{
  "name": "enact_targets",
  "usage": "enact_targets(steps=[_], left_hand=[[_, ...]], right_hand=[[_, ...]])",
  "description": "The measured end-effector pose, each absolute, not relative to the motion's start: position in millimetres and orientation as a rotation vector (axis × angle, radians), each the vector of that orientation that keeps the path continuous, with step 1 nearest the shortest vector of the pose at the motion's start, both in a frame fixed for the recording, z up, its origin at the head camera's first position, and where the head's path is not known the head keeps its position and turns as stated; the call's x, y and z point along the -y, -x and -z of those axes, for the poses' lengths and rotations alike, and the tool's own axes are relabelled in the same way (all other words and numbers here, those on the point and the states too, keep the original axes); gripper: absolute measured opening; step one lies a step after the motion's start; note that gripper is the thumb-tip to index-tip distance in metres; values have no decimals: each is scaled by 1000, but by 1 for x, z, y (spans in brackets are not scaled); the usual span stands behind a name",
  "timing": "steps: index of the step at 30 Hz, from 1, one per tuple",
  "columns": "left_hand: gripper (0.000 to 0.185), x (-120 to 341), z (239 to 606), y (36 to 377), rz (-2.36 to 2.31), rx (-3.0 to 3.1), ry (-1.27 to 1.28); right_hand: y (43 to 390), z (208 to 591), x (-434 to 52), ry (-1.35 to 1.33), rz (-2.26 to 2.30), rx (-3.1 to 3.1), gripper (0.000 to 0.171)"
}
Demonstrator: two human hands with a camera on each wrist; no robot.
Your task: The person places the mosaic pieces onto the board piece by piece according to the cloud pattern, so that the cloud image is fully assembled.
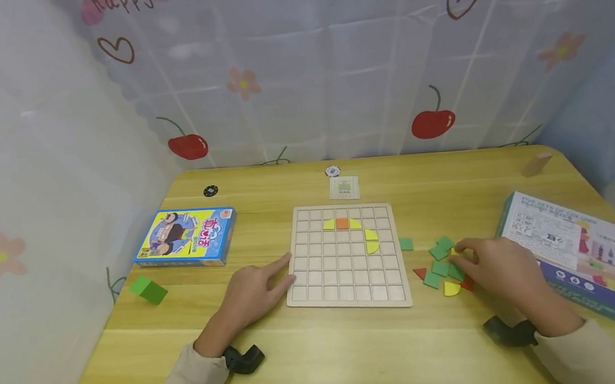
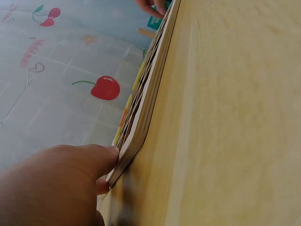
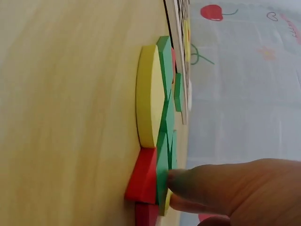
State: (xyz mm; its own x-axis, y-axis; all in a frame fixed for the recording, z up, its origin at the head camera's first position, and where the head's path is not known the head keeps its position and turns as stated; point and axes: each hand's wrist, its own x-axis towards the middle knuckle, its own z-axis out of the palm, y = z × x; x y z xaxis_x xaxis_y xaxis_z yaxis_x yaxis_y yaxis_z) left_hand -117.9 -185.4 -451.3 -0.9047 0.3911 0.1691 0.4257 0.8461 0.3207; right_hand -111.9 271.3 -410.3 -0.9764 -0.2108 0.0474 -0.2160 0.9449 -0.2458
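A square wooden grid board (image 1: 324, 296) lies mid-table, with yellow quarter-circle pieces (image 1: 372, 235) and an orange square (image 1: 343, 223) in its upper cells. My left hand (image 1: 250, 292) rests at the board's left side, thumb and forefinger extended against the edge; the left wrist view has the thumb (image 2: 101, 159) at the board's corner. To the right of the board, my right hand (image 1: 497, 262) pinches a yellow piece (image 1: 454, 252) among loose green squares (image 1: 440, 268). In the right wrist view, its thumb (image 3: 183, 182) partly hides that piece.
Red triangles (image 1: 420, 273) and a yellow quarter-circle lie in the loose pile. A pattern card (image 1: 344, 188) and white chip (image 1: 332, 171) sit behind the board. A blue card box (image 1: 186, 237), green block (image 1: 149, 290) and black chip (image 1: 210, 191) are left; a large box (image 1: 581, 251) stands right.
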Motion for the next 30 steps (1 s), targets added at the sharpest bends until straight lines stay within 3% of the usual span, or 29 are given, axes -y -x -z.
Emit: enact_targets(steps=[5,13,30], left_hand=[[50,186,452,117,553,2913,644],[50,186,453,117,551,2925,640],[51,185,453,117,548,2922,628]], right_hand=[[112,413,-272,-361,-422,3053,29],[111,407,-278,-216,-448,3192,41],[123,393,-256,-393,-415,3153,39]])
